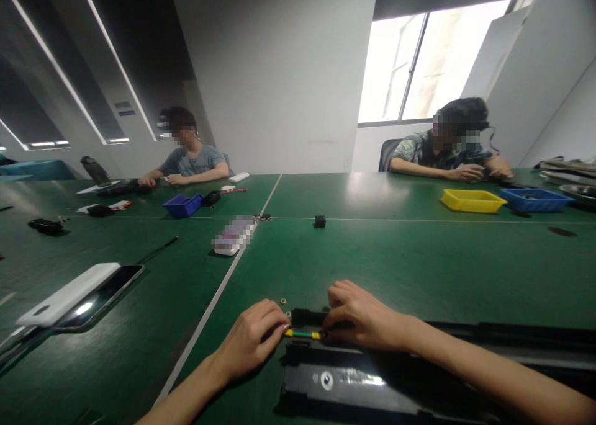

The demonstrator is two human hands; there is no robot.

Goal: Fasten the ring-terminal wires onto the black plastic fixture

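Note:
A short green and yellow wire (305, 334) stretches between my two hands over the black housing. Its left end is pinched between the thumb and fingers of my left hand (255, 333). At the other end, the bent fingers of my right hand (356, 316) close around the wire; their tips are partly hidden. Below the hands lies a long black housing (372, 381) with a shiny face and a round fitting (326, 380) near its left end. A small brass-coloured nut (283, 301) rests on the table just beyond my left fingertips.
Phones (105, 301) and a white device (235, 234) lie to the left on the green table (395, 263). A small black cube (320, 221) sits ahead. Further off are a blue bin (183, 205), a yellow tray (472, 201) and another blue tray (535, 200). Two people sit opposite.

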